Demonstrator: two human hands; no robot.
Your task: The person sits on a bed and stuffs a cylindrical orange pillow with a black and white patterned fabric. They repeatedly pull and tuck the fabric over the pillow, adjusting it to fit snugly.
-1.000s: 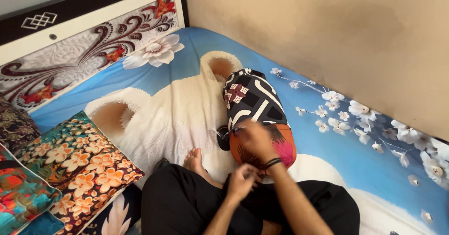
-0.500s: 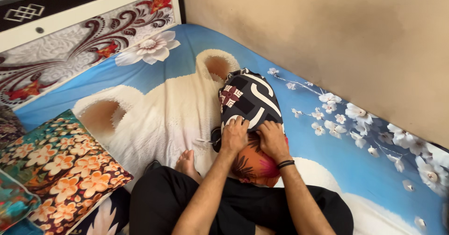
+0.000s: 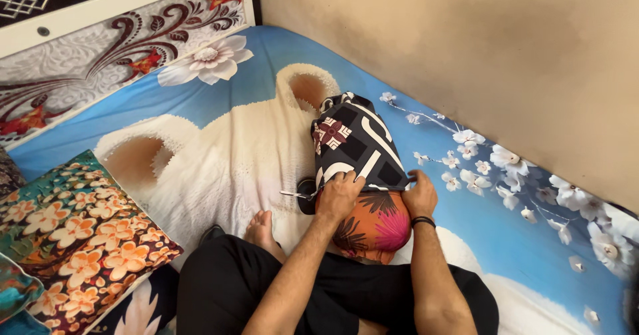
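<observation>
An orange cushion with dark leaves and a pink flower [image 3: 373, 223] lies in front of my crossed legs, its far half inside a black cover with white and maroon shapes [image 3: 349, 145]. My left hand [image 3: 339, 194] grips the cover's open edge on the left side. On the right side, my right hand [image 3: 421, 196], with a black band at the wrist, holds the same edge. Both hands sit where the cover meets the bare orange part.
The bed sheet [image 3: 219, 155] is blue with a white bear and white blossoms. Floral cushions [image 3: 80, 235] are stacked at my left. A carved headboard [image 3: 113, 48] stands behind, a beige wall [image 3: 466, 55] on the right. My bare foot [image 3: 259, 227] rests near the cushion.
Both hands moved from the middle of the cushion out to the cover's two sides. More of the orange cushion shows below the cover's edge now.
</observation>
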